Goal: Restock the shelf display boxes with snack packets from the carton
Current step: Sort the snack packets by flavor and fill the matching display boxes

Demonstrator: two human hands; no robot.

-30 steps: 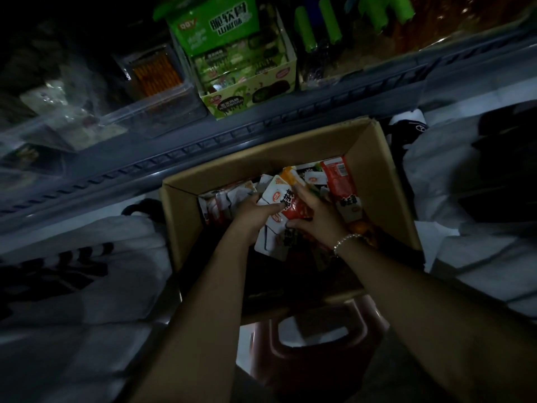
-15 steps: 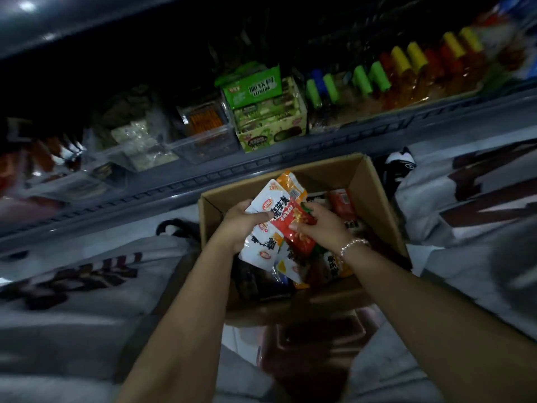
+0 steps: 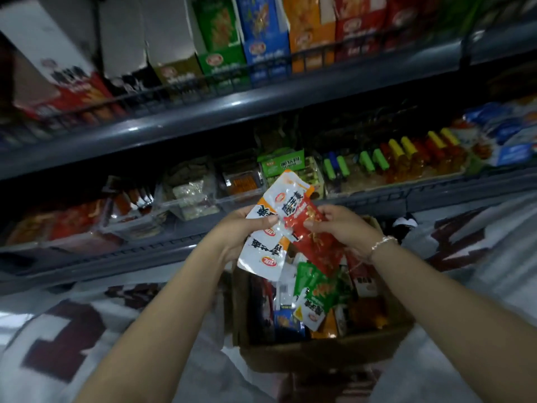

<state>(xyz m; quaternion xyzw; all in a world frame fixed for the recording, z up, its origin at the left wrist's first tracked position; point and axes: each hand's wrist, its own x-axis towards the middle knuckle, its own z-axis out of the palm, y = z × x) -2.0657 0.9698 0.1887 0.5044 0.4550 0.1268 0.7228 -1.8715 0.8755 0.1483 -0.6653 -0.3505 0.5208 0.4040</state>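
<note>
Both hands hold a bunch of snack packets above the brown carton [image 3: 325, 353]. My left hand [image 3: 238, 231] grips the white and orange packets [image 3: 264, 248] from the left. My right hand [image 3: 340, 228], with a bead bracelet on its wrist, pinches the red packet [image 3: 316, 242] from the right. Green, blue and orange packets [image 3: 313, 292] lie loose inside the carton. Coloured display boxes [image 3: 261, 53] stand in a row on the upper shelf. A green display box [image 3: 283, 164] sits on the middle shelf just behind the held packets.
Clear plastic bins [image 3: 191, 196] of snacks line the middle shelf on the left. Bottles with green and yellow caps [image 3: 401, 158] stand to the right. Grey shelf rails [image 3: 232, 109] run across. White and dark red bundles [image 3: 58, 330] flank the carton.
Both hands have lifted the bunch of packets up out of the carton. My view has tilted upward, bringing the upper shelf with its display boxes into sight.
</note>
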